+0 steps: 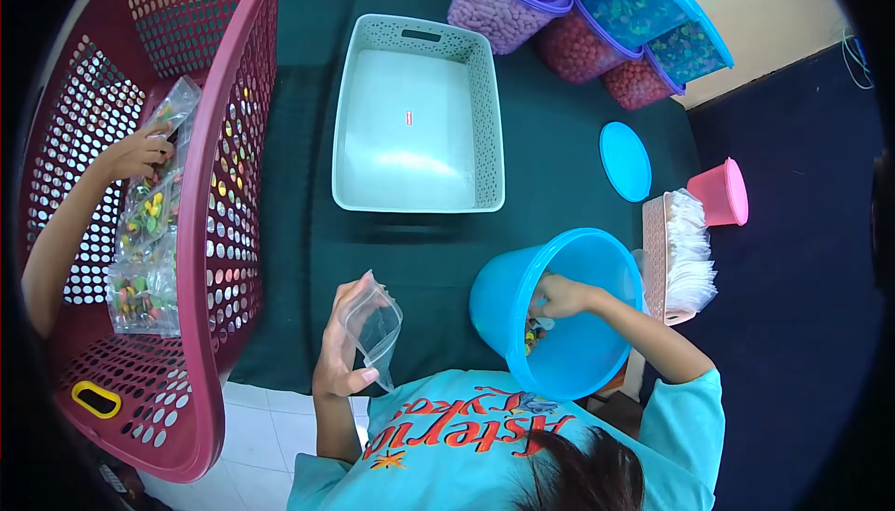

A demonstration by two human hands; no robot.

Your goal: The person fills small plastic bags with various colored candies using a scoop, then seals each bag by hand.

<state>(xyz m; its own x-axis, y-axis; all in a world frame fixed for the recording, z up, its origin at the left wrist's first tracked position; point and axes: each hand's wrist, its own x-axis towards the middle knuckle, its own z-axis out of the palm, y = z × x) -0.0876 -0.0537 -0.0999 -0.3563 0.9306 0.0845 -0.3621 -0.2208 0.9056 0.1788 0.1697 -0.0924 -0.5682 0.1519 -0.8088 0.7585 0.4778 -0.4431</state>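
Note:
My left hand (340,352) grips an open clear plastic zip bag (375,329) in front of my chest; the bag looks empty. A blue round bucket (503,296) leans with its mouth toward the right. Inside it is my right hand (557,296), fingers curled down beside small colourful wrapped pieces (533,336). What those fingers hold is hidden. Ahead lies a pale green rectangular tray (410,129) with a small red label on its bottom.
Another person's hand (142,154) touches filled bags (144,296) in a maroon basket (198,231) at left. Lidded tubs (503,7) stand at the back. Rightward are a blue lid (625,161), a pink container (720,194) and a holder (655,250) of clear bags (687,259).

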